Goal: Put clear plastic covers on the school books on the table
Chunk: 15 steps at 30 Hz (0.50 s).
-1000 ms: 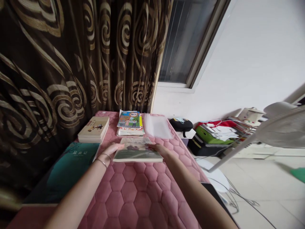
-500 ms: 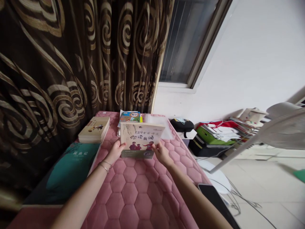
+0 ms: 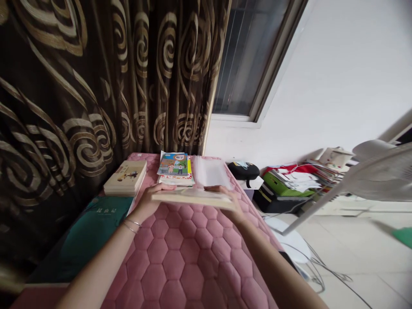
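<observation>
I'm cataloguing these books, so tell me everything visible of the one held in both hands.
The book is thin and looks like a closed paperback. It is held nearly flat, its right end slightly lower, so a long cream edge shows and the pale upper face is too foreshortened to read. The left hand grips its left end, the right hand its right. It appears raised above the pink quilted surface, on the near side of the blue-topped pile.

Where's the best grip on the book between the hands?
I'd take the book by its opposite side edges, left hand from the left, right hand from the right: it's thin, shows nearly edge-on and spans between them, so two-sided support should steady it.
</observation>
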Tool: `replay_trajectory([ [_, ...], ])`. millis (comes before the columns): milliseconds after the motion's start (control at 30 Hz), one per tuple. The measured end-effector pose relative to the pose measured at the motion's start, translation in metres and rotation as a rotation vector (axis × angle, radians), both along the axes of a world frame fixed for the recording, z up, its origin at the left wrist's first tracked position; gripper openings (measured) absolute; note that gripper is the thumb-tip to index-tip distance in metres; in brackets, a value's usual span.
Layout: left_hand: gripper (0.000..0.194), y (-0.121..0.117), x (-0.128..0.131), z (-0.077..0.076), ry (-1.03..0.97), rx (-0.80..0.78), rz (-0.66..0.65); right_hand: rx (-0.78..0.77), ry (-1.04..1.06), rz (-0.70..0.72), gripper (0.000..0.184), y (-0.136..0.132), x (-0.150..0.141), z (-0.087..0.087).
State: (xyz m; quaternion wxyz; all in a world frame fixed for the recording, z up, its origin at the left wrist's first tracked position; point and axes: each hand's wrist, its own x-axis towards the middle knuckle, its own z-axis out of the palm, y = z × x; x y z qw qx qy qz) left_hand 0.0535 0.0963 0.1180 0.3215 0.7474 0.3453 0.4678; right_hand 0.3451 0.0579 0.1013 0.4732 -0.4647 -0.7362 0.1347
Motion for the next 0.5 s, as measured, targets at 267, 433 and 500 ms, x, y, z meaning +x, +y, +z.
replay_trajectory([
  [267, 0.025, -0.002, -0.005, 0.000, 0.097, 0.053, -0.009, 0.059, -0.110, -0.002, 0.026, -0.006, 0.003, 0.007],
  [433, 0.032, 0.012, 0.005, -0.012, -0.095, -0.109, -0.001, 0.018, -0.022, -0.124, 0.023, 0.002, -0.006, -0.005],
  [500, 0.039, 0.016, 0.011, -0.017, -0.214, -0.184, -0.002, -0.045, 0.048, -0.155, 0.028, 0.004, -0.013, -0.011],
])
